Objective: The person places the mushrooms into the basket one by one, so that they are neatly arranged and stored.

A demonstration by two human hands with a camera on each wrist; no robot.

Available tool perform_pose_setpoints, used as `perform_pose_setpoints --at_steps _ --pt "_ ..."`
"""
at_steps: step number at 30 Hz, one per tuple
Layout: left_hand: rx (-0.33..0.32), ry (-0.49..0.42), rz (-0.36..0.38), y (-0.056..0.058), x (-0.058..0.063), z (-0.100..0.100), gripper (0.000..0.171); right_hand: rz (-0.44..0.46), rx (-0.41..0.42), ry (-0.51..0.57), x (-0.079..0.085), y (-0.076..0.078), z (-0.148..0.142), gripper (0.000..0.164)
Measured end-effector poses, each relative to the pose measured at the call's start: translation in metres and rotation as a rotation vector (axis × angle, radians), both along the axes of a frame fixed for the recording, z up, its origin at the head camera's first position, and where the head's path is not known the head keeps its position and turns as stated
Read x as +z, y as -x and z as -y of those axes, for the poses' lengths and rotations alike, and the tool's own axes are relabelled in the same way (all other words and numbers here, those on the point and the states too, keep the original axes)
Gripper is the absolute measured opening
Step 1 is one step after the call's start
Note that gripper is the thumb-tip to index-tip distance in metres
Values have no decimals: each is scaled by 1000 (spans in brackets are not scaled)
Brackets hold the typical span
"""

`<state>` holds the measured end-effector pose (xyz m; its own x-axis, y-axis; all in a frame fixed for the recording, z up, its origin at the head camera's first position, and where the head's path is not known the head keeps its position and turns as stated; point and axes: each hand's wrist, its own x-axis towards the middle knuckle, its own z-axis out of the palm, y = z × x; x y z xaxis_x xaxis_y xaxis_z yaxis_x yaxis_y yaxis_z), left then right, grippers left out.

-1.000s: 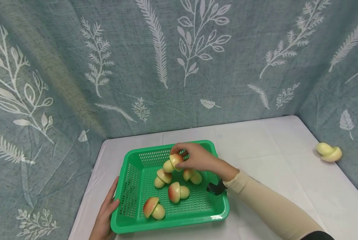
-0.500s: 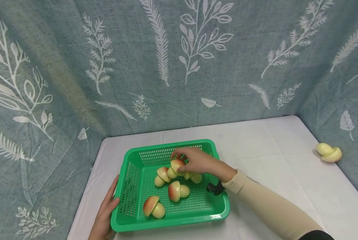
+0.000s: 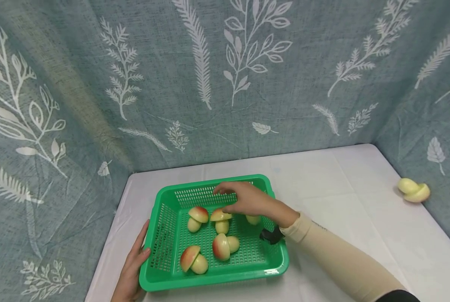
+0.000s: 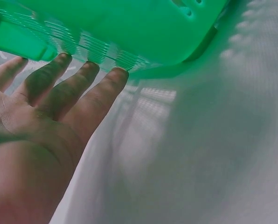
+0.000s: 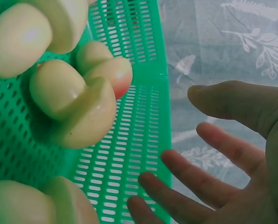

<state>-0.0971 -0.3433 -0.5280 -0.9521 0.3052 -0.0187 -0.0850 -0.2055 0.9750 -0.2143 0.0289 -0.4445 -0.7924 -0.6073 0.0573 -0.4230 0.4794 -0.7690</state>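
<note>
Several toy mushrooms with yellow stems and red-tinged caps lie in a green plastic basket (image 3: 225, 281). My right hand (image 3: 245, 199) hovers over the basket's back half, fingers and thumb spread with nothing between them. Just below its thumb sits one mushroom (image 3: 221, 227), stem toward me, partly overlapped by the thumb. Another mushroom (image 3: 253, 219) is mostly hidden under that hand. In the right wrist view, the fingers are apart from the nearest mushroom (image 5: 90, 116). My left hand (image 3: 130, 268) rests along the basket's left side; in the left wrist view its straight fingertips meet the slotted wall.
Further mushrooms in the basket lie at the back left (image 3: 197, 214), the middle (image 3: 221, 246) and the front left (image 3: 190, 259). One mushroom (image 3: 413, 191) lies outside, at the right edge of the white-covered table (image 3: 342, 209). Patterned cloth (image 3: 210, 138) hangs around the back and sides.
My right hand has lowered a mushroom into the basket, let go of it and lifted slightly. The back-left mushroom has shifted a little left. My left hand has stayed put.
</note>
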Motion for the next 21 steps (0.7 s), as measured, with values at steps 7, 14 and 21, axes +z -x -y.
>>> perform_pose_setpoints --at_steps 7,14,21 --pt "-31 -13 26 1 2 1 63 -8 -32 76 6 -3 -6 49" --pt "-31 -17 39 5 5 2 64 28 -83 211 17 -5 -24 47" --pt "-47 -33 38 8 5 4 64 -4 -134 328 24 -9 -48 45"
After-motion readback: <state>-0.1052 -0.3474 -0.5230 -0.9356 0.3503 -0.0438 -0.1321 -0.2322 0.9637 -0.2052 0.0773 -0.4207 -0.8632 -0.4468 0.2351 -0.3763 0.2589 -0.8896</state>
